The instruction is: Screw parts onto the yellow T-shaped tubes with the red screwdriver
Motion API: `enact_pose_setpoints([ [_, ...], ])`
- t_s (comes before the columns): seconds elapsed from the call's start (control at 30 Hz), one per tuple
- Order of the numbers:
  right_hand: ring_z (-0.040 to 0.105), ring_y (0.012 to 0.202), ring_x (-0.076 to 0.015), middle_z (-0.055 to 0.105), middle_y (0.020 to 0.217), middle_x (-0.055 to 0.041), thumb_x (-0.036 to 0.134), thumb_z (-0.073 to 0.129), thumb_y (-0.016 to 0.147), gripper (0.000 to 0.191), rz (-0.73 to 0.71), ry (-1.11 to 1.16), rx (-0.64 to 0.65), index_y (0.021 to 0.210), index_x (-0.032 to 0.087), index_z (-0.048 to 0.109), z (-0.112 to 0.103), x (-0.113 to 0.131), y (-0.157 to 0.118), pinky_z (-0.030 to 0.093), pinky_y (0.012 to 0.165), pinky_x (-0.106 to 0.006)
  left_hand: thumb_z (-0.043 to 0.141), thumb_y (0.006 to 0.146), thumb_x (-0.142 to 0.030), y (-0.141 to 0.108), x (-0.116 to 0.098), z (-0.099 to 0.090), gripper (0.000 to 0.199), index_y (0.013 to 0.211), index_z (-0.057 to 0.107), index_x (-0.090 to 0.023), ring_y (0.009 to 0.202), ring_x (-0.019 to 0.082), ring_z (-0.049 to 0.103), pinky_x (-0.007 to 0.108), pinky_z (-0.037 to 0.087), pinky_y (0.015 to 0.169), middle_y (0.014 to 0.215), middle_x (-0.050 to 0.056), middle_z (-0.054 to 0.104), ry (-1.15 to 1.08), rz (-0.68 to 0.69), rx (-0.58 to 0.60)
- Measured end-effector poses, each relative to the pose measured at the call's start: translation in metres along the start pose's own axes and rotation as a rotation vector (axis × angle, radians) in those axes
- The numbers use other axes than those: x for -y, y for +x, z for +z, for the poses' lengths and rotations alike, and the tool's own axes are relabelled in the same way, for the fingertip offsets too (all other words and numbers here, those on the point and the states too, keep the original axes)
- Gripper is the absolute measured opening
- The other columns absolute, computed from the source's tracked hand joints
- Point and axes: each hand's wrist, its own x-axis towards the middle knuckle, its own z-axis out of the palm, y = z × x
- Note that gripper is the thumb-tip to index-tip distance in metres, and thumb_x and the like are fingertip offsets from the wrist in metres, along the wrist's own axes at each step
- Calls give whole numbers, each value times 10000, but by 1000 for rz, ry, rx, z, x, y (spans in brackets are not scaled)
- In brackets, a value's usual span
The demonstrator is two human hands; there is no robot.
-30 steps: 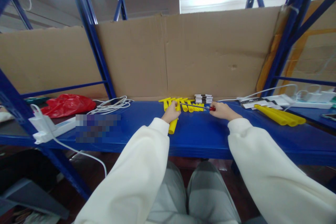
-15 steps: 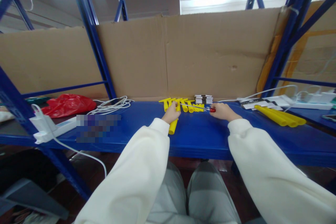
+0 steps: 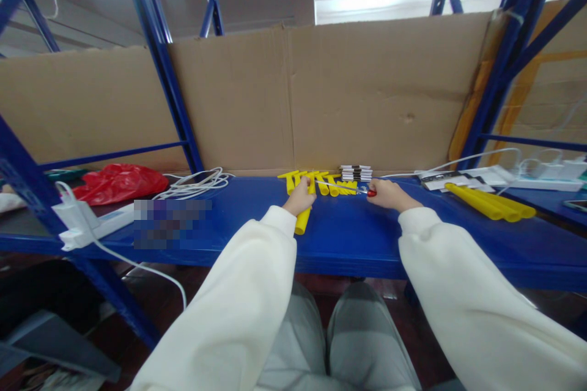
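Note:
My left hand (image 3: 300,196) is closed round a yellow tube (image 3: 302,222), whose lower end sticks out below my fingers. In my right hand (image 3: 387,194) is a screwdriver (image 3: 371,193) with a red handle, my fingers wrapped about it. Its thin metal shaft points left, and the tip meets the upper part of the yellow tube near my left fingers. Exactly what the tip touches is too small to make out. Behind my hands lie several yellow T-shaped pieces (image 3: 323,185) and a group of small yellow parts (image 3: 348,187).
A stack of small black-and-white packs (image 3: 356,173) stands against the cardboard wall (image 3: 367,91). On the right lie yellow tubes (image 3: 490,203) near a white power strip. A red plastic bag (image 3: 120,184), a coiled white cable (image 3: 202,182) and another power strip (image 3: 98,224) are on the left.

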Motion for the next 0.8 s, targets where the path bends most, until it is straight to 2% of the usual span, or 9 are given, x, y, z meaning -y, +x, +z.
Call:
enact_pose_setpoints([
  [0.13, 676, 931, -273, 753, 991, -108, 265, 555, 809, 182, -4, -3, -35, 945, 199, 657, 1, -1, 1, 388, 773, -332, 557, 824, -65, 1, 2, 0, 351, 1146, 499, -189, 618, 132, 635, 349, 609, 666, 1039, 61, 648, 7, 15, -23],
  [0.37, 665, 797, -236, 744, 891, -91, 210, 581, 776, 164, -23, 11, -54, 931, 206, 634, 3, -3, 1, 368, 659, -287, 558, 792, -59, 2, 4, 0, 389, 1154, 508, -193, 694, 146, 656, 353, 619, 679, 1063, 62, 650, -14, 26, -9],
  [0.5, 677, 849, -256, 750, 931, -104, 226, 577, 794, 174, 0, -4, -43, 949, 205, 653, 2, -2, 1, 390, 699, -302, 560, 780, -60, 3, 4, 0, 388, 1144, 521, -189, 800, 169, 677, 359, 624, 723, 1129, 80, 646, -10, 44, -16],
  [0.67, 678, 966, -282, 757, 1013, -112, 226, 556, 814, 181, 7, -16, -35, 950, 200, 673, 1, 0, 0, 405, 805, -346, 558, 783, -58, 2, 3, 1, 376, 1135, 524, -184, 786, 176, 686, 374, 627, 721, 1151, 91, 646, 12, 37, -27],
  [0.8, 682, 891, -269, 755, 966, -115, 219, 578, 796, 174, -1, -14, -39, 941, 198, 672, 3, -1, 1, 403, 726, -315, 552, 789, -53, 0, 1, 0, 385, 1146, 514, -192, 771, 172, 687, 366, 627, 710, 1129, 79, 650, 23, 34, -26],
])
